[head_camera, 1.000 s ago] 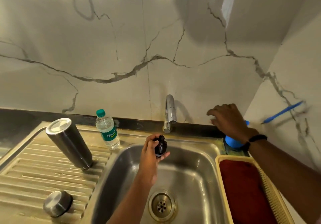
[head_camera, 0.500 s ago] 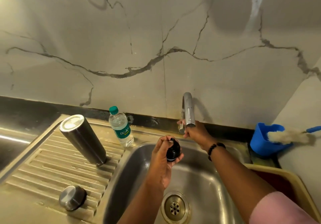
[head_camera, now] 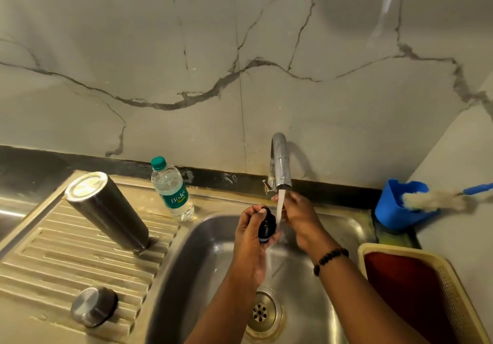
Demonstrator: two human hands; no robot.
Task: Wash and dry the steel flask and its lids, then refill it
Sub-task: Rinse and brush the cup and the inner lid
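Sink (head_camera: pixel 202 239) — small black lid (head_camera: pixel 266 227) under water

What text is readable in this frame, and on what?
"Bisleri": white lettering on the teal label of the plastic water bottle; its last letters curve out of sight.
Small yellowish line under it, probably "500": too blurred to confirm.
Steel flask, steel lid, black inner lid, blue holder: no text visible.
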